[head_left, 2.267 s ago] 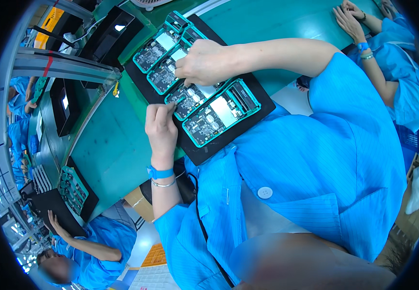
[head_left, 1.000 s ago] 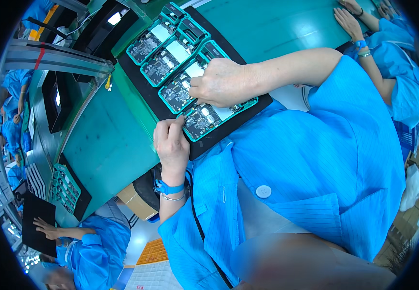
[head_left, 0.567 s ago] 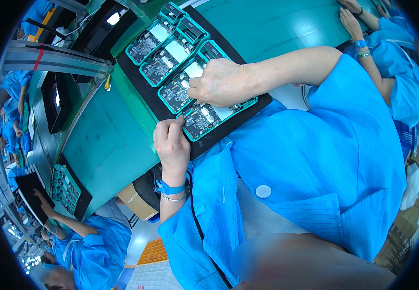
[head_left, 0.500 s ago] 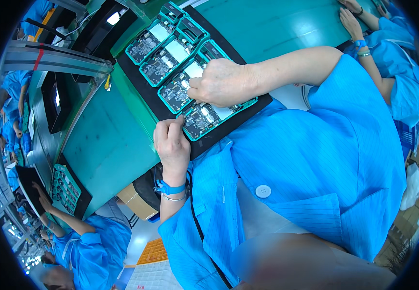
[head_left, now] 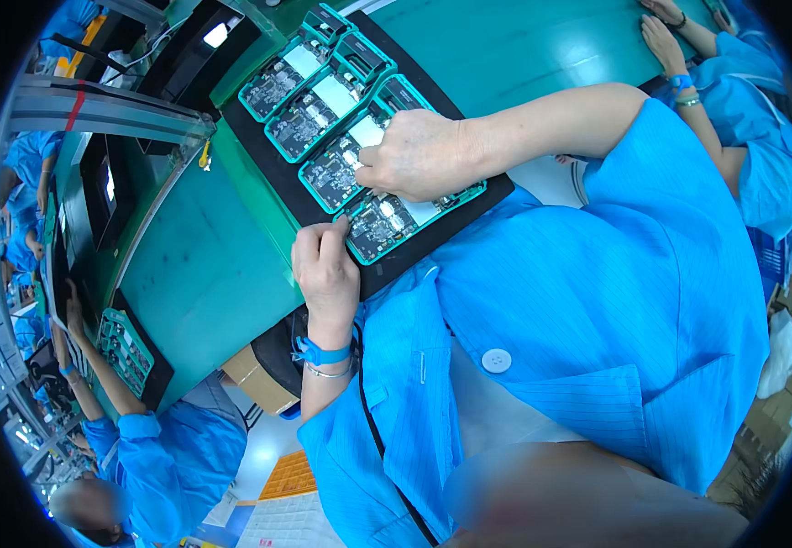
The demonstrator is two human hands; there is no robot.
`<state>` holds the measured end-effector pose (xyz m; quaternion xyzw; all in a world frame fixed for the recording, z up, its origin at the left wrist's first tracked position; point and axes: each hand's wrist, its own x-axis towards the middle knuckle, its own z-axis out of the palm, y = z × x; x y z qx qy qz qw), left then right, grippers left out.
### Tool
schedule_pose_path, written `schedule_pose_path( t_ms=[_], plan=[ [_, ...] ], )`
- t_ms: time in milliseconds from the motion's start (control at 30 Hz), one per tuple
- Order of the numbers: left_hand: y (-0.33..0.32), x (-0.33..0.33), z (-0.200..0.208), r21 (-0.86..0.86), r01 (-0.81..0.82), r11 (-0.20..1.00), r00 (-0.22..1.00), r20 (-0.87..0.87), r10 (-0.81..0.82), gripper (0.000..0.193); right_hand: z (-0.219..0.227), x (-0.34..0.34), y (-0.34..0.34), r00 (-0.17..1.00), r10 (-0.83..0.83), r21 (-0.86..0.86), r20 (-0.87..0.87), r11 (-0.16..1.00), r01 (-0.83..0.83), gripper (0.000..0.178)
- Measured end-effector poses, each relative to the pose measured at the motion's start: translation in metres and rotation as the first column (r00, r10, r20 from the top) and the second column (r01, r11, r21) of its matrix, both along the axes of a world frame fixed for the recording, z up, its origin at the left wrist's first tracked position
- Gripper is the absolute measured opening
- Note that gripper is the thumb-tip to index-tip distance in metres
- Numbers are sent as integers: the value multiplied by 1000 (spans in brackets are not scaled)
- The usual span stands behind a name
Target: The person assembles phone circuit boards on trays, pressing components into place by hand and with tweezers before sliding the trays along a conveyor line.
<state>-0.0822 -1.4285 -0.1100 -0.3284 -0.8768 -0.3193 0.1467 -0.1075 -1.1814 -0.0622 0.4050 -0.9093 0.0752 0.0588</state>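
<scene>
Now that the left hand (head_left: pixel 325 274) and right hand (head_left: pixel 419 155) have moved 1 place along, work centres on the nearest teal-rimmed case (head_left: pixel 377 228), on the black mat (head_left: pixel 387 269); I cannot tell whether either grip is clamped.

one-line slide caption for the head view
Left hand at a corner of the nearest of four teal-framed circuit boards on a black mat, right hand over the row
</scene>
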Motion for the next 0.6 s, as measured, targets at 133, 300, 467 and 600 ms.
schedule_pose_path(
  t_ms=[133, 300, 467, 600],
  plan=[
    [0, -3, 2, -22, 33, 999, 999, -4, -33, 25, 3, 0, 0, 1000, -10, -6, 28, 1000, 10, 15],
    [-4, -9, 13, -124, 111, 986, 994, -13, -113, 22, 3, 1, -2, 1000, 10, -15, -3, 1000, -10, 15],
    [-8, -22, 7, -48, 255, 966, 967, 44, -253, 22, 0, 3, 1, 999, -28, 37, -28, 999, 29, 17],
    [-20, -18, 9, 59, 36, 998, 998, 57, -39, 22, 38, 4, 30, 954, -259, -222, 149, 932, 288, 26]
  ],
)
